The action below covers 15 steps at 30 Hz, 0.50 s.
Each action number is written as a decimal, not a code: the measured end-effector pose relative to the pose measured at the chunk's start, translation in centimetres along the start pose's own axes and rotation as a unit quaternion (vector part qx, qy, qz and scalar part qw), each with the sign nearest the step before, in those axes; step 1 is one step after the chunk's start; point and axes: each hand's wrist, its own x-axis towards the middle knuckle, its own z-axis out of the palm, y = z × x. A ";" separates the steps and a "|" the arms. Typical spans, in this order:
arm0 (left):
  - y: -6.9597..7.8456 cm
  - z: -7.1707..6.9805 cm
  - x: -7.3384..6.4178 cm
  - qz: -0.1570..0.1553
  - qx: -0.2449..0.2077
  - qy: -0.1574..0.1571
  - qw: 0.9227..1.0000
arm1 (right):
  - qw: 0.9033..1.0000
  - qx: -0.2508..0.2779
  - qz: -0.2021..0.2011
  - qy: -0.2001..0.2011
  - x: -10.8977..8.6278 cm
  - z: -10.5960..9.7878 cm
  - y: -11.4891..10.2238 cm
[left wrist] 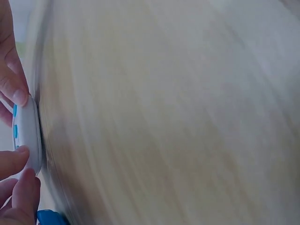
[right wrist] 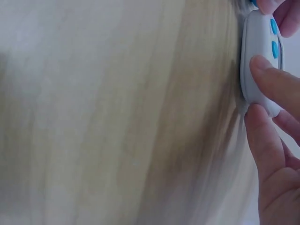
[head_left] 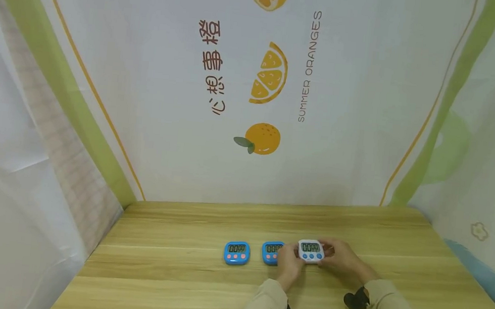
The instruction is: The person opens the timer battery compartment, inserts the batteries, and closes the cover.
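Note:
A white digital timer (head_left: 311, 250) with blue buttons is between both hands, its display reading zeros. My left hand (head_left: 289, 265) pinches its left side, thumb and fingers at the edge in the left wrist view. On the opposite side, my right hand (head_left: 344, 257) grips it, with the thumb on the white casing (right wrist: 257, 47) in the right wrist view. The timer sits at the tabletop; whether it touches the wood is hard to tell. Just left of it lies a blue timer (head_left: 270, 254) with pink buttons, partly covered by my left hand.
Another blue timer (head_left: 236, 253) lies further left, lined up roughly with the others. The wood-grain table (head_left: 164, 276) ends at a white hanging cloth (head_left: 337, 148) printed with oranges. More cloth hangs at both sides.

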 end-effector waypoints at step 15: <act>-0.6 -0.2 0.0 0.018 0.064 -0.018 0.998 | 1.000 0.012 0.010 0.003 -0.2 0.6 0.2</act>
